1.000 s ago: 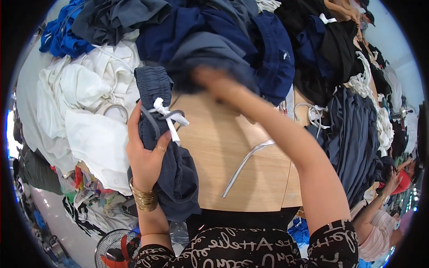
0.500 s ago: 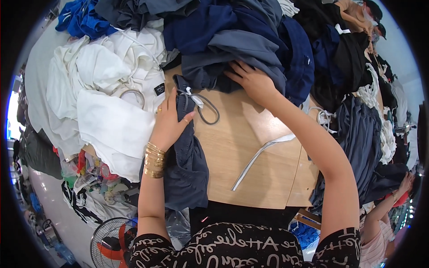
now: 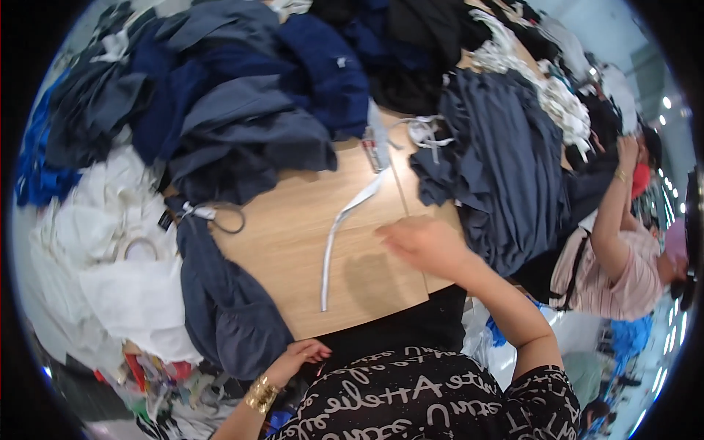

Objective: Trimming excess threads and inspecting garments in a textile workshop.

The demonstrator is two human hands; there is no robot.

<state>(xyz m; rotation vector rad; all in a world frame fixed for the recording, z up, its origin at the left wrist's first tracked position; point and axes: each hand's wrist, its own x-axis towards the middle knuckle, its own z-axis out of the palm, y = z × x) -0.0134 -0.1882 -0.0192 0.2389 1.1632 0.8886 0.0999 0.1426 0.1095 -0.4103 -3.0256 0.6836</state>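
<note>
My right hand (image 3: 425, 246) hovers over the right part of the wooden table (image 3: 286, 227), smeared by motion. Its fingers point left, and nothing shows in them. Down by the table's front edge, my left hand (image 3: 304, 352) has loosely bent fingers slightly apart and nothing in it. It is nearest a dark grey garment (image 3: 227, 301) with a drawcord loop and a white tag at its upper end. On the bare wood lies a long, thin pale strip (image 3: 334, 227). At the strip's far end is a small narrow object (image 3: 372, 150), too blurred to name.
Dark grey and navy clothes (image 3: 242, 125) are heaped at the far side. White garments (image 3: 110, 235) pile up on the left. To the right hangs a stack of gathered dark grey clothes (image 3: 502, 169), with white cords beside it. Another person (image 3: 609, 257) is at the far right.
The view has swung right. My right hand has left the dark heap and come back over the wood. My left hand has let go of the grey garment and dropped to the front edge.
</note>
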